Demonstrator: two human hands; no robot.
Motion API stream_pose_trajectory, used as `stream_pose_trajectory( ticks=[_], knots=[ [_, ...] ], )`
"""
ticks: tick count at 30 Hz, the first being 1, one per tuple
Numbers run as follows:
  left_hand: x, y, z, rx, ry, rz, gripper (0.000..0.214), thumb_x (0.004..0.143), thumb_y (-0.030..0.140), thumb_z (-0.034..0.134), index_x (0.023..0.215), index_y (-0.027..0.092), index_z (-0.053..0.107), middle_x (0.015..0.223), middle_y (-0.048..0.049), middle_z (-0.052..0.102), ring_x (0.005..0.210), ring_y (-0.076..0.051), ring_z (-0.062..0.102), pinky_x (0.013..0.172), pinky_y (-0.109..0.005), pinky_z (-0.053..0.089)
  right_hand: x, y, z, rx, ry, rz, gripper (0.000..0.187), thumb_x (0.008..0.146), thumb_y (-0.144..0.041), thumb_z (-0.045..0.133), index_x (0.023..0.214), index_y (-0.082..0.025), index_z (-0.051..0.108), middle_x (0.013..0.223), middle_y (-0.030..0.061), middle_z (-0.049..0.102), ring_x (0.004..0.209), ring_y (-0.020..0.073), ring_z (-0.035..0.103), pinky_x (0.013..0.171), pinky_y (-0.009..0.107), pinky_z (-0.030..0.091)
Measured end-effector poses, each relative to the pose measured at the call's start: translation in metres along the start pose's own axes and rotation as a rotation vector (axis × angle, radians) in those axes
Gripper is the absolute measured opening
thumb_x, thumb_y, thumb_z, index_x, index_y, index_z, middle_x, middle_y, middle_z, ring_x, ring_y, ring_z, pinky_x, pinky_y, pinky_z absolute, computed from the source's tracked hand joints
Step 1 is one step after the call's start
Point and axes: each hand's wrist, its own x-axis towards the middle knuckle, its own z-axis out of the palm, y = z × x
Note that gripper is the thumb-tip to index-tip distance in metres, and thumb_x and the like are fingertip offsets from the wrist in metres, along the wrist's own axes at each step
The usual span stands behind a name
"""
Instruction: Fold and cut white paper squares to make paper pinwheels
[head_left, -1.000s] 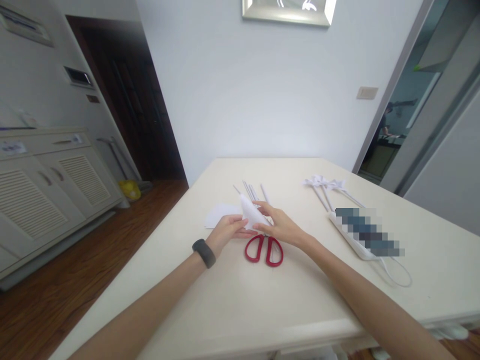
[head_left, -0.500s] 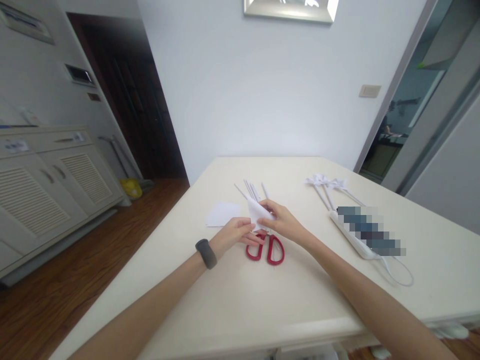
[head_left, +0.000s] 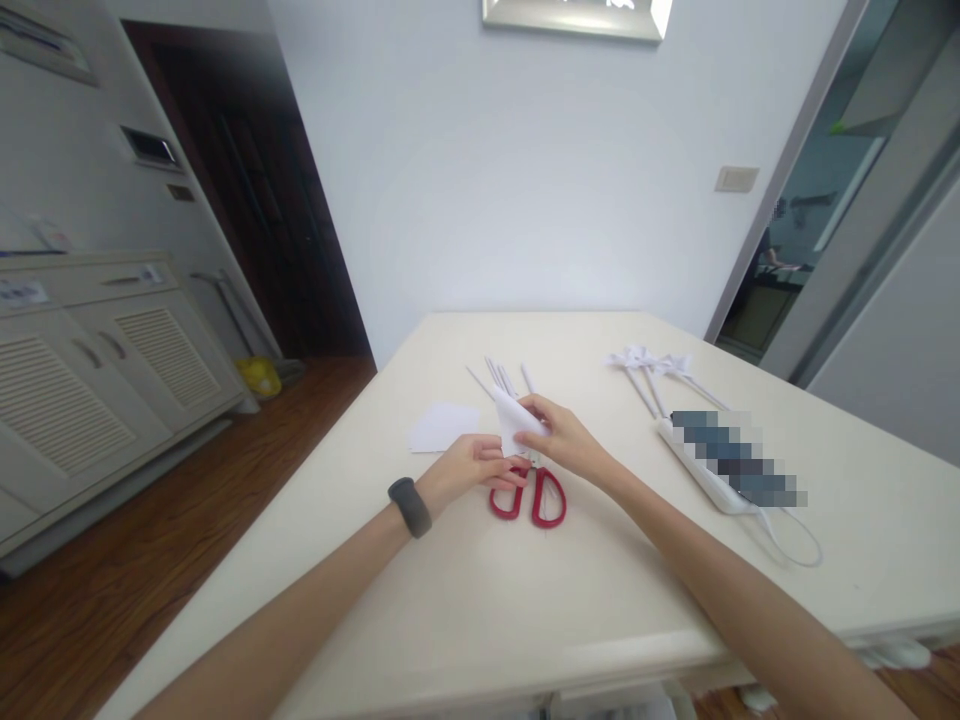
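A folded piece of white paper (head_left: 511,418) stands tilted between my two hands above the table. My right hand (head_left: 562,432) pinches its right side, with the thumb in front and the fingers behind. At the lower left edge of the paper, the thumb and index finger of my left hand (head_left: 474,462) are closed on it; the other fingers stretch out below. Under the hands lie red-handled scissors (head_left: 550,500), their blades mostly hidden. Several thin white sticks (head_left: 501,376) lie just behind the paper. A flat white sheet (head_left: 442,428) rests left of my hands.
To the right are white paper flowers (head_left: 649,362) on stems and a white power strip (head_left: 701,468) with a pixelated object over it. A white cable (head_left: 787,548) loops beside the strip. The cream table (head_left: 465,600) has its far edge at the wall.
The view has shifted slightly. My left fingers have moved a little at the lower edge of the paper, while my right hand keeps its pinch.
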Motion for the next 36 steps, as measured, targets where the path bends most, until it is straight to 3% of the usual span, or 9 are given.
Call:
stream_pose_trajectory(
  ticks=[11,36],
  knots=[
    [-0.0009,0.0035,0.0024,0.007,0.097,-0.035,0.031,0.073,0.032,0.063,0.093,0.009,0.063,0.102,-0.0174,0.067,0.086,-0.025,0.067,0.084,-0.037,0.050,0.0035,0.0071,-0.0015,0.041,0.042,0.026,0.026,0.073,-0.020,0.056,0.099,-0.020,0.054,0.091,-0.0001,0.061,0.084,0.0169,0.055,0.071,0.028,0.040],
    [0.0009,0.0027,-0.0011,0.053,0.120,-0.035,0.032,0.072,0.039,0.063,0.083,0.010,0.066,0.095,-0.0157,0.069,0.081,-0.024,0.067,0.080,-0.036,0.052,0.0025,0.0068,-0.0022,0.025,0.036,0.034,0.027,0.073,-0.024,0.057,0.100,-0.021,0.054,0.092,0.0002,0.061,0.082,0.0169,0.055,0.072,0.029,0.040]
  ],
)
